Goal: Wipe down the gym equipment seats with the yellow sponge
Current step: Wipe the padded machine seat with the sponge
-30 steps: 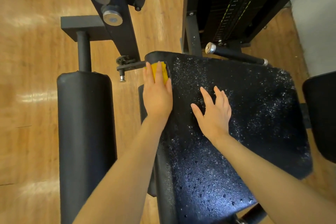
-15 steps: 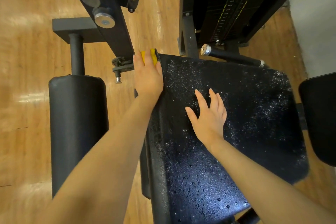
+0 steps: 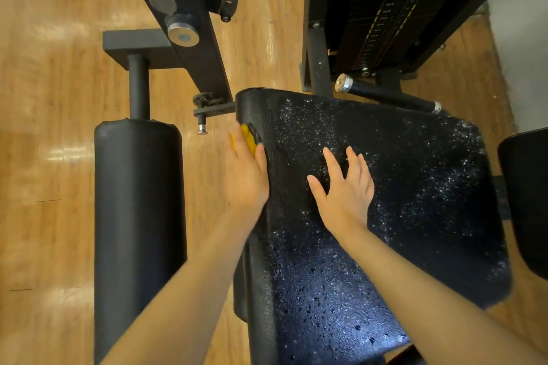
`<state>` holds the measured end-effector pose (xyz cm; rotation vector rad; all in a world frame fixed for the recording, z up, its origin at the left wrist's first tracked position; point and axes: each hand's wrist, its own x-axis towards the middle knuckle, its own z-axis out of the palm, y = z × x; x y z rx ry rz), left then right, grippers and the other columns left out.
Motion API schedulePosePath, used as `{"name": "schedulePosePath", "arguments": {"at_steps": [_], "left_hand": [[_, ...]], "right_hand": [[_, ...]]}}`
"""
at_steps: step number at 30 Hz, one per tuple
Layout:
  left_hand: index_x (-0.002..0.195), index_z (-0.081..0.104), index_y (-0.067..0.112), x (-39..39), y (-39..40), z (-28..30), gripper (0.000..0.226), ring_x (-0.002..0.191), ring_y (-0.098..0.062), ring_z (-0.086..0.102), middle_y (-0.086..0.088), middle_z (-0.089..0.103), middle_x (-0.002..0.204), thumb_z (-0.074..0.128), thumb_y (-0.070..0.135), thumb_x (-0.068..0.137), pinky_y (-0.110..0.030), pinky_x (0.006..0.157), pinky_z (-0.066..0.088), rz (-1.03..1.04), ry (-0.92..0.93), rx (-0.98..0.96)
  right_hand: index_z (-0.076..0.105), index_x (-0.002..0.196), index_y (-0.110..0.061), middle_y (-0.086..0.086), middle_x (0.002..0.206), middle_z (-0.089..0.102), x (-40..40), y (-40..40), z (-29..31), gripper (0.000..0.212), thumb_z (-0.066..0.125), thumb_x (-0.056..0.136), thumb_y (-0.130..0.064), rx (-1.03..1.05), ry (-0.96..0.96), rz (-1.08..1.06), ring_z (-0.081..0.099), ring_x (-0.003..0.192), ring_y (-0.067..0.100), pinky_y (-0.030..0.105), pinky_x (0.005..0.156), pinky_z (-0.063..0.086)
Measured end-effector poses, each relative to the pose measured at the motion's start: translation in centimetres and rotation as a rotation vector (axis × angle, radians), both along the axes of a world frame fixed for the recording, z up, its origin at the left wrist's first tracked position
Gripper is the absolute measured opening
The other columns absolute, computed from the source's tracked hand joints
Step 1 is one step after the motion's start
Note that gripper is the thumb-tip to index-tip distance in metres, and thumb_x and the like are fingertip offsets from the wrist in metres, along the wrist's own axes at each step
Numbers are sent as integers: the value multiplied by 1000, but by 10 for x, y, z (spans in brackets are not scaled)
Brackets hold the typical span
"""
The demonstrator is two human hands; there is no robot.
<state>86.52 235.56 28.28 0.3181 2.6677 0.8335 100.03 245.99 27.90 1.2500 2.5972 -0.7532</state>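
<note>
The black padded seat (image 3: pixel 400 187) of a gym machine fills the middle and right of the view, speckled with wet droplets. My left hand (image 3: pixel 246 175) presses the yellow sponge (image 3: pixel 247 139) against the seat's left side edge with straight fingers; only the sponge's far end shows past my fingertips. My right hand (image 3: pixel 347 187) lies flat on the seat top, fingers spread, holding nothing.
A black roller pad (image 3: pixel 138 216) on a post stands to the left over the wooden floor (image 3: pixel 44 98). A metal pull pin (image 3: pixel 202 124) juts out near the seat's far left corner. The weight stack (image 3: pixel 382 18) and a handle bar (image 3: pixel 388 95) lie behind. Another black pad (image 3: pixel 527 192) is at right.
My left hand slid the sponge from the seat's far left corner back toward me along the left side edge. My right hand stayed put on the seat top.
</note>
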Motion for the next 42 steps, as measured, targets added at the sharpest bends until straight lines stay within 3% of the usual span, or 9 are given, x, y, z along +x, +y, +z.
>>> {"name": "schedulePosePath", "arguments": {"at_steps": [2, 6, 10, 12, 14, 18, 23, 31, 42], "left_hand": [[151, 7, 27, -31, 20, 3, 61, 133, -26, 39, -6, 28, 153, 34, 43, 99, -43, 105, 41, 5, 0, 3], [139, 31, 17, -42, 24, 10, 51, 114, -25, 55, -6, 51, 129, 37, 45, 97, -44, 94, 47, 47, 12, 22], [148, 22, 23, 24, -10, 10, 54, 138, -21, 33, -5, 28, 153, 38, 39, 99, -37, 116, 27, -24, 5, -7], [151, 15, 26, 58, -27, 15, 58, 146, -21, 16, -3, 7, 161, 37, 38, 99, -28, 113, 14, -62, 2, -79], [152, 14, 26, 68, -33, 16, 58, 147, -24, 12, -5, 1, 161, 36, 37, 99, -30, 114, 16, -116, 31, -143], [151, 16, 22, 10, 0, 10, 57, 147, -32, 9, -14, 3, 160, 36, 37, 100, -45, 115, 29, -241, 144, -201], [150, 22, 18, -57, 56, 9, 53, 147, -35, 4, -18, 6, 159, 34, 36, 101, -45, 117, 22, -357, 266, -343], [152, 17, 22, 18, -15, 19, 55, 148, -25, -5, -7, 0, 161, 32, 38, 101, -39, 119, 16, -497, 192, -374], [150, 23, 18, -53, 62, 15, 52, 148, -27, 7, -10, 14, 160, 31, 36, 102, -42, 120, 13, -706, 358, -442]], "right_hand": [[22, 147, -39, 3, 159, 8, 1, 0, 0, 58, 37, 93, -56, 2, 5, 0, 0, 146, 24, 49, 116, 10], [21, 147, -39, 4, 159, 7, 1, 1, 0, 58, 37, 94, -56, -6, 3, 6, -1, 147, 24, 48, 116, 8], [21, 147, -39, 4, 159, 7, 0, 0, 1, 58, 37, 94, -55, -13, 3, 3, -1, 147, 24, 48, 117, 8], [21, 147, -39, 4, 159, 7, 0, 0, 2, 58, 37, 94, -55, -14, -2, 4, -1, 147, 24, 48, 117, 8], [21, 147, -39, 4, 159, 7, 0, 1, 3, 58, 37, 93, -55, -12, -10, 10, -1, 147, 25, 48, 117, 9], [21, 147, -39, 4, 159, 8, 0, 0, 3, 58, 37, 94, -55, 2, -11, 15, 0, 146, 25, 47, 116, 10], [19, 148, -40, 4, 159, 7, 0, -1, 2, 59, 35, 94, -56, 11, -21, 10, -1, 147, 24, 48, 117, 9], [18, 148, -40, 4, 159, 7, -1, 3, 4, 60, 36, 93, -57, 15, -57, 39, 1, 146, 26, 48, 116, 11], [14, 148, -41, 4, 159, 6, 0, 4, 7, 60, 34, 94, -57, 16, -67, 48, 1, 146, 26, 46, 116, 9]]}}
